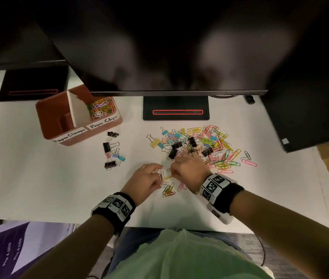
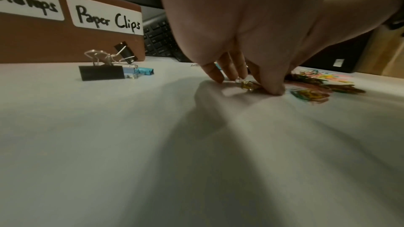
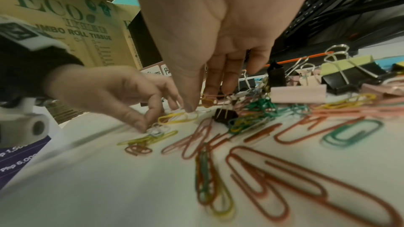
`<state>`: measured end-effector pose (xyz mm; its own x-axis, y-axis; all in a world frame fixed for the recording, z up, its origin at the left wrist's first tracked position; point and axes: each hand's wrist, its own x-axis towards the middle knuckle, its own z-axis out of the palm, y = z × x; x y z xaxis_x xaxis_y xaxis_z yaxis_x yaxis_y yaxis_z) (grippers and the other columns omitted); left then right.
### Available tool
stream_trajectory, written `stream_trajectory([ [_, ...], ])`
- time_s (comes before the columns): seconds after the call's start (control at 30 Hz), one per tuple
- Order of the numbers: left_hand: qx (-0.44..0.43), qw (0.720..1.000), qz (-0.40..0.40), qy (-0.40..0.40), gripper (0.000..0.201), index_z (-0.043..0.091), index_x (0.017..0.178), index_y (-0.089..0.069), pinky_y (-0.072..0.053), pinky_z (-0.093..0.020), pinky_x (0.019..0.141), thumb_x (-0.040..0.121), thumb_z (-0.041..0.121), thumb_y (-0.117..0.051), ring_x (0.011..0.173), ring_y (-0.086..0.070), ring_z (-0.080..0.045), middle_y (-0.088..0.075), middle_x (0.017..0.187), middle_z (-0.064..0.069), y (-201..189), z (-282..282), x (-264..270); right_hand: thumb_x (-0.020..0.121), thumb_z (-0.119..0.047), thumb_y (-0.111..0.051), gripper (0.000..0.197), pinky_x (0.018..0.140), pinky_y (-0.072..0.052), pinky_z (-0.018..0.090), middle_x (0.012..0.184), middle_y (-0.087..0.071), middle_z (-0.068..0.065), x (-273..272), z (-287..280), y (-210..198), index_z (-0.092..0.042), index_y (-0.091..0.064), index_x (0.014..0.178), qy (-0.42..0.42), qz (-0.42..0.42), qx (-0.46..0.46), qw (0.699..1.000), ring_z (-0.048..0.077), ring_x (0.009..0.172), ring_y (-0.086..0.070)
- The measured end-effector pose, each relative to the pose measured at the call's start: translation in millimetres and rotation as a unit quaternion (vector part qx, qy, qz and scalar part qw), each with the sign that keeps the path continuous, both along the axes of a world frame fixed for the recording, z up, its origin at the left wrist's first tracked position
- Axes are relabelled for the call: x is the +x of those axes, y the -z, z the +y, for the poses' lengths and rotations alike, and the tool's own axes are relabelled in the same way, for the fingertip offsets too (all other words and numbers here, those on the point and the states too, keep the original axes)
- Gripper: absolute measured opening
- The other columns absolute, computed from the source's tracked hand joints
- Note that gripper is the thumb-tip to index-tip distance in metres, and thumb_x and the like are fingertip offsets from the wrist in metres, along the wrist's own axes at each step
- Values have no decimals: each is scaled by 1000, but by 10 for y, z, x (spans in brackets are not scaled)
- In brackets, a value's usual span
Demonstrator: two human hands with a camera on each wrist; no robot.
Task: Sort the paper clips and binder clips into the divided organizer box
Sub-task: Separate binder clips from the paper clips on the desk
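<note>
Looking down from the head view, the brown organizer box [image 1: 59,125] sits on the white table [image 1: 38,178], and colored paper clips [image 1: 101,108] fill its part marked "Paper Clips". Just beside the box lies a small row of binder clips [image 1: 111,152]. Farther from the box, a big mixed pile of clips [image 1: 204,146] is spread out. Between the box and that pile, nearer the pile, the left hand [image 1: 145,183] and right hand [image 1: 187,170] meet over a few loose clips. From the left wrist view, the left hand's fingertips [image 2: 273,89] press down and pinch a small bunch of paper clips [image 2: 249,85] on the table, well apart from the box [image 2: 65,44]. From the right wrist view, the right hand's fingers [image 3: 190,104] curl down and pinch a yellow paper clip [image 3: 177,118], touching the table.
</note>
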<state>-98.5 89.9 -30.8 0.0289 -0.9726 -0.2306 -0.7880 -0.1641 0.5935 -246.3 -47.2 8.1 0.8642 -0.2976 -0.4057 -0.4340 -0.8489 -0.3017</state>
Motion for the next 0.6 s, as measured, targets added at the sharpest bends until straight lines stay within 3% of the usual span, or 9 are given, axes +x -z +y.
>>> stream_trajectory([
  [0.1, -23, 999, 20, -45, 10, 10, 72, -63, -47, -34, 86, 80, 13, -67, 100, -53, -20, -60, 114, -2, 34, -54, 62, 92, -33, -50, 28, 95, -34, 39, 119, -58, 4, 26, 72, 26, -18, -57, 115, -11, 14, 3, 1000, 27, 113, -53],
  [0.2, -32, 996, 33, -70, 9, 9, 74, -60, -48, -34, 80, 81, 8, -66, 92, -54, -20, -61, 101, -3, 12, -112, 127, 85, -43, -60, 60, 100, -36, 42, 132, -45, 9, 59, 141, 19, -15, -41, 135, -5, 39, 36, 999, 29, 119, -48],
  [0.33, -23, 995, 43, -84, 13, 8, 89, -60, -48, -32, 76, 79, 5, -67, 83, -54, -18, -56, 95, -1, -15, -169, 191, 76, -51, -68, 80, 100, -39, 43, 133, -37, 11, 88, 260, 39, -10, -35, 136, 5, 54, 32, 998, 30, 120, -42],
  [0.47, 0, 985, 70, -157, 31, 7, 108, -60, -43, -18, 79, 79, 1, -67, 81, -54, -12, -50, 101, 0, -38, -181, 201, 84, -31, -63, 54, 90, -48, 41, 126, -41, 13, 162, 238, 70, -6, -44, 128, 37, 33, 71, 996, 32, 112, -48],
  [0.6, -2, 983, 69, -172, 30, 5, 105, -64, -52, -34, 80, 76, -1, -69, 78, -60, -20, -60, 88, -7, -25, -172, 228, 88, -11, -56, 28, 87, -48, 40, 114, -52, 13, 252, 108, 137, -5, -56, 115, 23, 19, 84, 996, 31, 107, -53],
])
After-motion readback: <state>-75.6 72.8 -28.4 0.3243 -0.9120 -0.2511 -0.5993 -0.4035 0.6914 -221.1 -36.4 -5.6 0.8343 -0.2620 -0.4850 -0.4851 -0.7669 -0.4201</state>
